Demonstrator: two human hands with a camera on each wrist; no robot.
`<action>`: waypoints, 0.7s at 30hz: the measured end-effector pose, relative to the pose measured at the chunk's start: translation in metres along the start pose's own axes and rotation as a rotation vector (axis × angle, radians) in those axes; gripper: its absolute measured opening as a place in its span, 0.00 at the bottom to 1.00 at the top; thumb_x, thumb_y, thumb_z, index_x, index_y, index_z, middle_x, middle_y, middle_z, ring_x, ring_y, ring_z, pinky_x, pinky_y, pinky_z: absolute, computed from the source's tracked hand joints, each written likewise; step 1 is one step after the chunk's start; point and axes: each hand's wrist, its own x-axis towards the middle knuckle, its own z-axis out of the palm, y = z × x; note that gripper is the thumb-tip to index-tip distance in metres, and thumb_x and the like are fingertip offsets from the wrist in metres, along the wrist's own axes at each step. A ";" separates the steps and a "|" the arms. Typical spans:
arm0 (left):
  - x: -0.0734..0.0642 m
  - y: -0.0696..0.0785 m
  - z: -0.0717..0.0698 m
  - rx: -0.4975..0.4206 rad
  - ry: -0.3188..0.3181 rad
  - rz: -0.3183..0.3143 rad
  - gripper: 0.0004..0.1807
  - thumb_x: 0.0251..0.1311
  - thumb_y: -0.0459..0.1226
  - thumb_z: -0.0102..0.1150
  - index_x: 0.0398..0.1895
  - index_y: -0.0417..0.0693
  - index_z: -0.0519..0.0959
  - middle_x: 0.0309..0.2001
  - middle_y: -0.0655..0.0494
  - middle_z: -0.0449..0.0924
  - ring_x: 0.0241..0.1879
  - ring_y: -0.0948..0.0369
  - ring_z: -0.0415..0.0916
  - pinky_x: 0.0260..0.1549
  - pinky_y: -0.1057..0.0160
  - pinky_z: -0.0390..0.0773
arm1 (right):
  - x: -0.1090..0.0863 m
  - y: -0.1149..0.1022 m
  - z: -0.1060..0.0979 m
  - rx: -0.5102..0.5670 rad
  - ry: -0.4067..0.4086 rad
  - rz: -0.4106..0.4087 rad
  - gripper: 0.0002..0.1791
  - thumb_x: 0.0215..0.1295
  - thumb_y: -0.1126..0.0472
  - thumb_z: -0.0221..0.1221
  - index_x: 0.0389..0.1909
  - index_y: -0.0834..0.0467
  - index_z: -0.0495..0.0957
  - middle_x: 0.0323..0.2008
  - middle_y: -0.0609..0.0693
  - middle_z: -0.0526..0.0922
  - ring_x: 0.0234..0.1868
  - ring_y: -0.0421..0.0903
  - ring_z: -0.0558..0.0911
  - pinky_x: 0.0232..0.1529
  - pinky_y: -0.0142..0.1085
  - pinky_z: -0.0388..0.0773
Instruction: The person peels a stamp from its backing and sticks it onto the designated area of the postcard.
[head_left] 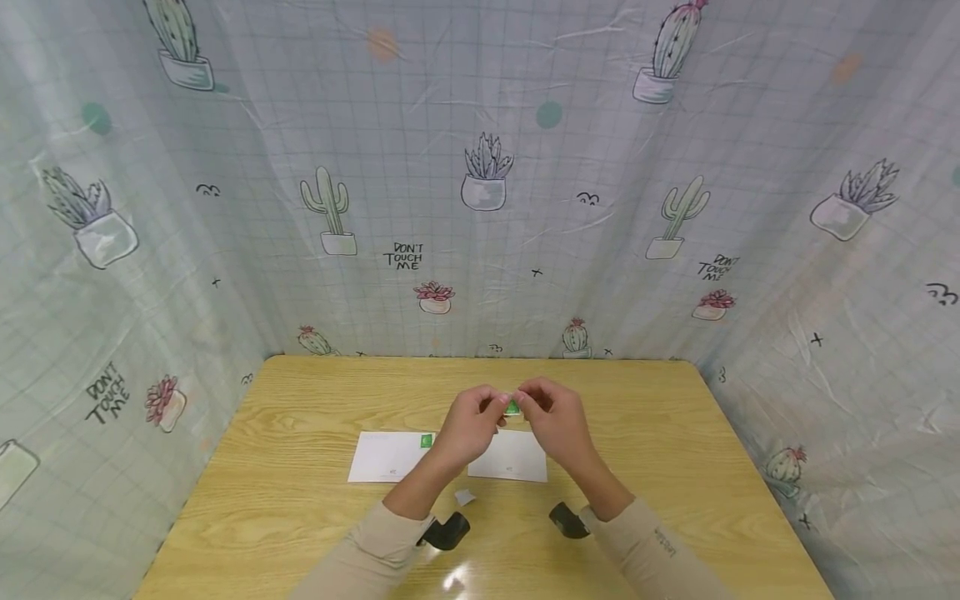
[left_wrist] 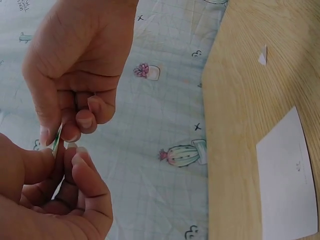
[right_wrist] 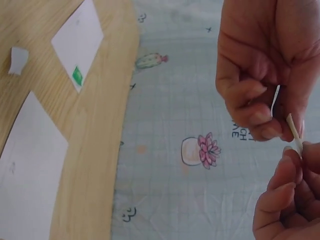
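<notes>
A small green stamp (head_left: 512, 408) with a pale edge is held up above the table between both hands. My left hand (head_left: 468, 423) pinches it from the left between thumb and finger; my right hand (head_left: 558, 419) pinches it from the right. Both wrist views show it nearly edge-on, green (left_wrist: 57, 139) in one and whitish (right_wrist: 295, 131) in the other, so its face is hidden there. Below the hands lies a plain white envelope (head_left: 510, 457). To its left is a second white envelope (head_left: 386, 457), bearing a similar green stamp (head_left: 427, 441) at its upper right corner.
A small white paper scrap (head_left: 465, 497) lies on the wooden table (head_left: 637, 433) nearer to me than the envelopes. Dark devices (head_left: 568, 520) are worn at both wrists. A cactus-print curtain (head_left: 487, 250) hangs at the table's back and sides.
</notes>
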 end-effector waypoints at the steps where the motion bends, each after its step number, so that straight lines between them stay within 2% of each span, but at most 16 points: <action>1: 0.000 0.000 0.000 -0.008 -0.003 0.002 0.15 0.80 0.40 0.51 0.40 0.37 0.81 0.31 0.52 0.77 0.31 0.60 0.73 0.33 0.64 0.77 | 0.000 0.000 0.000 0.020 -0.003 0.044 0.05 0.73 0.64 0.63 0.39 0.62 0.86 0.29 0.55 0.85 0.28 0.45 0.79 0.28 0.30 0.77; 4: 0.001 0.001 0.000 -0.027 -0.004 0.001 0.15 0.80 0.39 0.51 0.40 0.36 0.80 0.32 0.52 0.78 0.33 0.60 0.75 0.37 0.63 0.79 | 0.001 -0.002 0.001 0.070 -0.007 0.139 0.06 0.74 0.64 0.62 0.39 0.62 0.86 0.28 0.56 0.83 0.30 0.52 0.81 0.28 0.30 0.78; 8: 0.001 0.002 -0.002 -0.038 -0.005 0.006 0.14 0.80 0.38 0.51 0.41 0.36 0.81 0.32 0.51 0.79 0.33 0.60 0.76 0.36 0.65 0.79 | 0.003 -0.004 0.002 0.093 -0.012 0.176 0.07 0.74 0.65 0.62 0.38 0.63 0.86 0.29 0.60 0.84 0.31 0.56 0.82 0.28 0.31 0.79; 14: 0.004 0.000 -0.003 -0.028 0.003 0.005 0.13 0.79 0.36 0.53 0.43 0.34 0.82 0.34 0.48 0.81 0.34 0.61 0.78 0.38 0.65 0.82 | 0.005 -0.006 0.002 0.068 -0.030 0.179 0.07 0.74 0.65 0.62 0.38 0.64 0.85 0.32 0.65 0.85 0.29 0.50 0.82 0.27 0.30 0.78; 21: 0.004 -0.001 -0.005 0.039 0.016 0.010 0.13 0.78 0.38 0.56 0.43 0.36 0.84 0.37 0.46 0.85 0.40 0.53 0.85 0.44 0.61 0.88 | 0.008 -0.005 0.003 0.024 -0.035 0.186 0.07 0.74 0.64 0.62 0.36 0.63 0.85 0.31 0.63 0.85 0.26 0.45 0.79 0.25 0.31 0.75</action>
